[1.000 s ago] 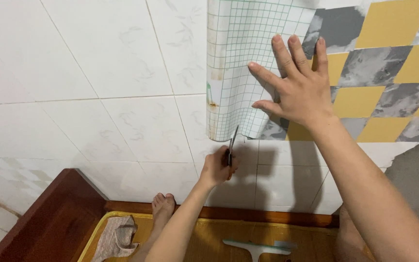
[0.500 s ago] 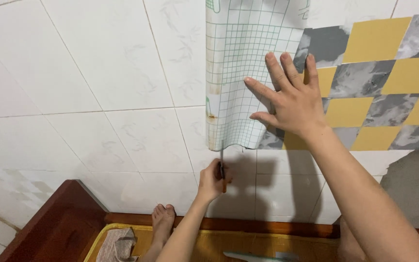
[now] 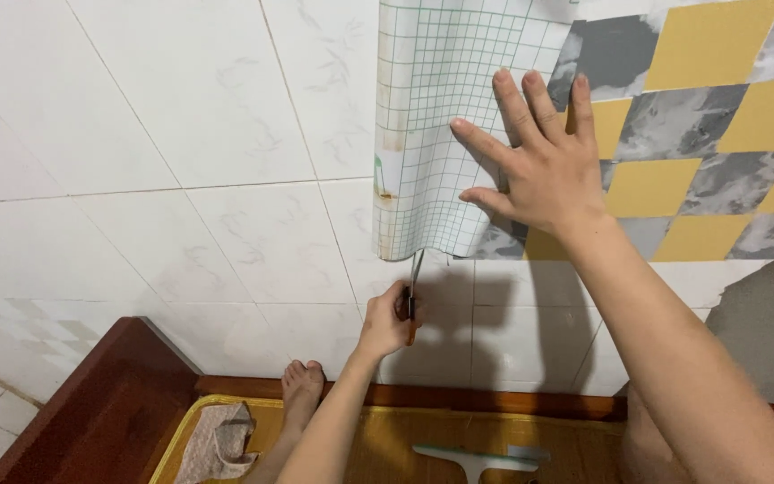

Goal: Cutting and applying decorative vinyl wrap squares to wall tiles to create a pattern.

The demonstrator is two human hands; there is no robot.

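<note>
Up a little has gone the right hand [image 3: 544, 166] since a moment ago, and the blade below has risen with it, tip now at the sheet's bottom edge. That sheet is a piece of self-adhesive wall film [image 3: 445, 134], hanging on the wall at upper centre, its loose left part curled forward so the white backing with a green grid shows. The right hand lies flat and open on it, fingers spread, pressing it to the wall right where grid backing meets the patterned face. The left hand [image 3: 387, 323] sits lower, just under the film's bottom edge, closed round a utility knife [image 3: 413, 300] with an orange handle, held upright, the blade pointing straight up and touching or all but touching the film's lower rim. To the right, the film's stuck-down face [image 3: 700, 125] spreads across the wall in yellow and grey marbled diamonds. All around it is white wall tile [image 3: 181, 134]. Lower right, a bare grey patch of wall [image 3: 768, 323]. Down near the person, a bare foot [image 3: 302, 390] rests on a yellow woven mat [image 3: 405, 439], with a crumpled cloth [image 3: 221, 444] to its left and a pale squeegee [image 3: 477, 462] lying to its right. A dark red wooden frame [image 3: 91, 403] borders the mat on the left.
</note>
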